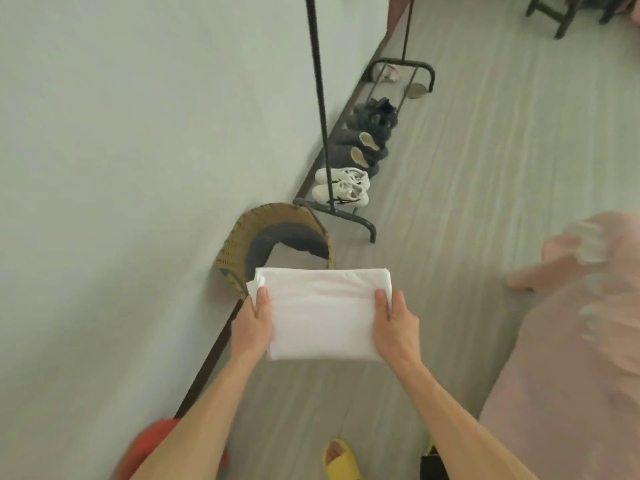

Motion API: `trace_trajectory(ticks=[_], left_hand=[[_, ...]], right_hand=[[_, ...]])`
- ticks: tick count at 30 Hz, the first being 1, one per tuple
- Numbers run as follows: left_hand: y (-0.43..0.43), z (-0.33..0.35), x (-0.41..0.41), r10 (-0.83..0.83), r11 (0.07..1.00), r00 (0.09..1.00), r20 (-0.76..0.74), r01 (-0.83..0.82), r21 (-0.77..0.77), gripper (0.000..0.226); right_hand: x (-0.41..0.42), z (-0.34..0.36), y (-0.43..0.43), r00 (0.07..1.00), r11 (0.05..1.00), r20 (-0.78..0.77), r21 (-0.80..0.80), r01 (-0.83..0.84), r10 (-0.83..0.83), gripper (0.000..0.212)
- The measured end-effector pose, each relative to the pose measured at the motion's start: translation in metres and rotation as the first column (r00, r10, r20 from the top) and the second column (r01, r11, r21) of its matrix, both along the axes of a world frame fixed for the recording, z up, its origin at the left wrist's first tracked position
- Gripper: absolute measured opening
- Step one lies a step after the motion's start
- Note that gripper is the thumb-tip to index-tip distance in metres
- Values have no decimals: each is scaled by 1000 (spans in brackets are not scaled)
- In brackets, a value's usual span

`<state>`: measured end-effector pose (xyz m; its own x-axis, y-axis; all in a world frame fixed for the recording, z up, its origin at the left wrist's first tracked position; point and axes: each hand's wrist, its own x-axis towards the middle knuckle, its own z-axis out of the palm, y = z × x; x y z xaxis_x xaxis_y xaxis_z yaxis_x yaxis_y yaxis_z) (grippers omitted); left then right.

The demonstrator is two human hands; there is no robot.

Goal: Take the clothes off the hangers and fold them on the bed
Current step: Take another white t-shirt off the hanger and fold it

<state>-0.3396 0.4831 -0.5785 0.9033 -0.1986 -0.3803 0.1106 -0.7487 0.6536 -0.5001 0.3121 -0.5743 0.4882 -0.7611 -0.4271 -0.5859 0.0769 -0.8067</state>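
A folded white cloth garment (323, 311), a smooth flat rectangle, is held in the air above the grey plank floor (485, 202). The left hand (252, 327) grips its left edge, thumb on top, fingers hidden beneath. The right hand (394, 327) grips the right edge likewise. A woven wicker basket (242, 237) stands just beyond the garment, against the wall; a pink fabric-covered bed (571, 375) lies to the right

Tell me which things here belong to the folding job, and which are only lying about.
Belong to the job: folded white garment, gripped at its sides by the left hand and right hand; pink bed; black clothes rack.

Only lying about: woven basket; white sneakers; grey slippers.
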Motion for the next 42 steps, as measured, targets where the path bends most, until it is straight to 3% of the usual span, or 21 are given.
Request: trace_trajectory(ticks=[5,9,13,18,24,30,36,40,42], left_hand=[[56,8,62,80,997,994,-80,-78,29,50],[56,-7,122,117,992,966,-232,-123,-11,52],[32,-30,189,70,983,877,-475,-143,-119,41],[-8,-90,291,-11,999,773,-635,-25,-48,53],[-44,-177,363,-46,997,730,-682,80,19,48],[-68,-302,403,-125,960,711,-692,263,97,45],[-87,-425,429,-196,920,704,-682,372,120,42],[-96,-479,435,-222,883,728,-648,432,183,56],[-96,-491,431,-238,833,767,-596,476,281,68]], right_hand=[[73,-3,46,996,996,-45,47,-70,72,38],[126,-19,44,993,997,-95,58,-59,64,36],[184,-50,24,988,999,-150,36,-41,46,34],[270,-119,-7,965,995,-256,93,-42,64,28],[329,-208,-19,892,989,-441,146,-38,100,19],[361,-320,-19,819,978,-571,196,71,55,29],[384,-433,-28,819,966,-572,180,185,-50,27],[390,-482,-35,828,962,-552,158,221,-100,34],[389,-498,-35,834,962,-546,180,206,-77,48]])
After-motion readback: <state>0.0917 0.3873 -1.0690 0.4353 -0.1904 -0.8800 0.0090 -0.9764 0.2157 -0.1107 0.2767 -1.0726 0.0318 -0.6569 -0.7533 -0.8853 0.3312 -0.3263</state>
